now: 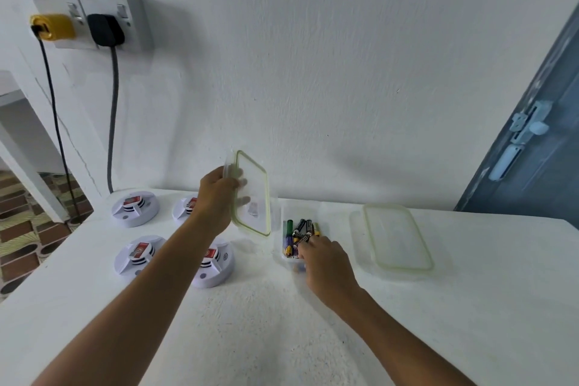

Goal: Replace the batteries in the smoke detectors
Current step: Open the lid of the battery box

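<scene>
Near the middle of the frame the left hand [221, 188] grips a clear lid [252, 194] with a green seal, fingers curled round its left edge, holding it up on edge, tilted, above the white table [250, 323]. Just right of it and lower, a small clear container [289, 240] sits on the table with several batteries [299, 233] lying in it, green, black, purple and yellow among them. The right hand [326, 260] reaches into this container from the lower right with its fingertips on the batteries; it seems to pinch one, but the fingers hide the contact and I cannot tell whether they have closed on it.

Left of centre, four white round smoke detectors lie on the table in two rows. The back-left detector [134, 208] and the front-left detector [138, 255] are in plain sight, each showing a red-and-white label in its middle. The back-right detector [185, 208] and the front-right detector [214, 263] are partly covered by the left forearm.

To the right of the battery container, a second clear container [396, 236] rests on the table with its lid on, well apart from both hands.

In the upper left, a wall socket [94, 20] carries a yellow plug [53, 26] and a black plug [105, 29], both with cables hanging down. A blue-grey door [539, 150] stands at the right edge.
</scene>
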Demonstrator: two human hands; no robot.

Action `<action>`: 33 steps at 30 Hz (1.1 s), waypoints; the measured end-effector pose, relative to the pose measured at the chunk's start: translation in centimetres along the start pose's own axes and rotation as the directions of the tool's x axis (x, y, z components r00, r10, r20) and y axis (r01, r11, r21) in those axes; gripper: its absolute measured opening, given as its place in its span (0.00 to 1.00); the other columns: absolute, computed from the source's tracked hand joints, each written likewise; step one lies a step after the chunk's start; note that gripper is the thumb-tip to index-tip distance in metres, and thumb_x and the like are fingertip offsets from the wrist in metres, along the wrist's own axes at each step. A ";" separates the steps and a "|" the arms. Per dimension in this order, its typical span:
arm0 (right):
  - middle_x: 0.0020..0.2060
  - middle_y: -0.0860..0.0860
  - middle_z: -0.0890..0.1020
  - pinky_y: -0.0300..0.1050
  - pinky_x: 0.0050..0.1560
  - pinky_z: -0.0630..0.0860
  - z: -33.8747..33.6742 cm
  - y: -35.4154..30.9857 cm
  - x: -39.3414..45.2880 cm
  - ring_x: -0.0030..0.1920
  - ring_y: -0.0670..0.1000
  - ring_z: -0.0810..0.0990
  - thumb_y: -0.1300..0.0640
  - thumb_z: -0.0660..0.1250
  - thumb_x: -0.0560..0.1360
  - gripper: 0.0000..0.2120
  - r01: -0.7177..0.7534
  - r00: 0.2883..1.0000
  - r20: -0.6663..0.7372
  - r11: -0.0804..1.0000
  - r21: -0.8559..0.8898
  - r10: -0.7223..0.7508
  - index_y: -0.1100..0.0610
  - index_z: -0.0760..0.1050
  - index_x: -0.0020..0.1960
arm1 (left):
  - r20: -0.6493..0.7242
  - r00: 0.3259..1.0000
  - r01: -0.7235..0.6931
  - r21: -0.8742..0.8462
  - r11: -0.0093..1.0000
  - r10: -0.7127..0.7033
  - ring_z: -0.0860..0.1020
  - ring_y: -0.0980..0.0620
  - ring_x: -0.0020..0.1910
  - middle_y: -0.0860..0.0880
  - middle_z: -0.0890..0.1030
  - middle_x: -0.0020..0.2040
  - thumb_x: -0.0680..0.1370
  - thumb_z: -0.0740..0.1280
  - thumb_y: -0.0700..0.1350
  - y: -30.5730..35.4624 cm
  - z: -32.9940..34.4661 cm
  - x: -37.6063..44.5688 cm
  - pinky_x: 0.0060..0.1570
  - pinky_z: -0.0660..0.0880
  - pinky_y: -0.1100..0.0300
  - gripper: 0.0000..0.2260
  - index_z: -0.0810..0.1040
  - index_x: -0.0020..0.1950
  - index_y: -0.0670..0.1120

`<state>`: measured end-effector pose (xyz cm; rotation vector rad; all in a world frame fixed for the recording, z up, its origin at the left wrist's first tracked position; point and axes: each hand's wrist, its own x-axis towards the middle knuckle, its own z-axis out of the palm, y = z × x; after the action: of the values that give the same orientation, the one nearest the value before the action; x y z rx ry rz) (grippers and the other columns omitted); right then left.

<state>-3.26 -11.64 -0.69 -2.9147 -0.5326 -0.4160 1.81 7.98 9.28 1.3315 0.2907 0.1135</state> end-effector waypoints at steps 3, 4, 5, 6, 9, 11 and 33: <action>0.30 0.47 0.77 0.35 0.26 0.67 -0.1 0.5 -0.3 0.29 0.47 0.76 0.66 0.81 0.47 0.21 0.011 0.995 -0.098 0.997 0.072 -0.004 0.54 0.77 0.36 | 0.012 1.000 0.015 -0.007 1.000 -0.015 0.76 0.43 0.55 0.41 0.75 0.56 0.80 0.56 0.30 -0.7 -0.1 -0.4 0.44 0.81 0.49 0.10 0.74 0.54 0.40; 0.31 0.47 0.78 0.35 0.27 0.67 -0.3 0.7 -0.3 0.29 0.48 0.77 0.67 0.81 0.50 0.20 0.009 0.992 -0.128 0.996 0.093 0.003 0.55 0.78 0.37 | 0.013 1.000 0.024 -0.013 1.000 -0.024 0.77 0.44 0.53 0.42 0.76 0.54 0.80 0.56 0.29 -1.0 -0.2 -0.5 0.43 0.81 0.49 0.11 0.75 0.53 0.40; 0.32 0.48 0.78 0.36 0.27 0.67 -0.5 1.0 -0.3 0.30 0.49 0.77 0.68 0.79 0.52 0.19 0.003 0.987 -0.160 0.993 0.118 0.016 0.55 0.78 0.38 | 0.016 0.999 0.039 -0.017 0.999 -0.038 0.77 0.45 0.51 0.42 0.76 0.52 0.80 0.56 0.29 -1.4 -0.2 -0.6 0.45 0.81 0.48 0.11 0.75 0.51 0.40; 0.32 0.49 0.78 0.37 0.27 0.65 -0.7 1.3 -0.2 0.31 0.50 0.77 0.70 0.78 0.55 0.17 -0.006 0.980 -0.193 0.988 0.152 0.036 0.57 0.77 0.39 | 0.020 0.998 0.055 -0.014 0.998 -0.055 0.77 0.45 0.48 0.41 0.77 0.50 0.79 0.56 0.29 -1.9 -0.1 -0.7 0.49 0.79 0.45 0.11 0.76 0.49 0.40; 0.34 0.52 0.76 0.40 0.29 0.62 -1.8 2.1 0.3 0.32 0.53 0.75 0.74 0.73 0.61 0.14 -0.016 0.958 -0.275 0.976 0.217 0.076 0.59 0.75 0.38 | 0.029 0.993 0.113 -0.008 0.994 -0.113 0.76 0.45 0.44 0.40 0.76 0.46 0.79 0.56 0.30 -3.8 1.1 -1.1 0.49 0.77 0.44 0.11 0.76 0.46 0.40; 0.33 0.51 0.75 0.41 0.29 0.63 -2.5 2.2 0.4 0.32 0.54 0.74 0.74 0.72 0.62 0.15 0.000 0.953 -0.295 0.978 0.208 0.063 0.58 0.72 0.38 | 0.009 0.985 0.175 -0.028 0.984 -0.175 0.76 0.44 0.47 0.40 0.75 0.47 0.80 0.56 0.32 -5.3 2.3 -1.4 0.47 0.77 0.47 0.10 0.75 0.46 0.41; 0.33 0.47 0.75 0.39 0.29 0.69 0.2 2.3 -2.5 0.33 0.50 0.73 0.69 0.75 0.59 0.16 0.095 0.978 -0.197 0.980 0.173 -0.060 0.54 0.74 0.38 | 0.052 0.995 0.023 0.726 0.688 -0.088 0.79 0.45 0.33 0.44 0.76 0.35 0.72 0.61 0.31 -11.5 4.0 1.0 0.34 0.78 0.57 0.14 0.68 0.33 0.48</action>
<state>-4.61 -14.49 -1.82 -2.6505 -0.6216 -0.6161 2.89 1.74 -1.17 2.1210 0.3189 -0.1314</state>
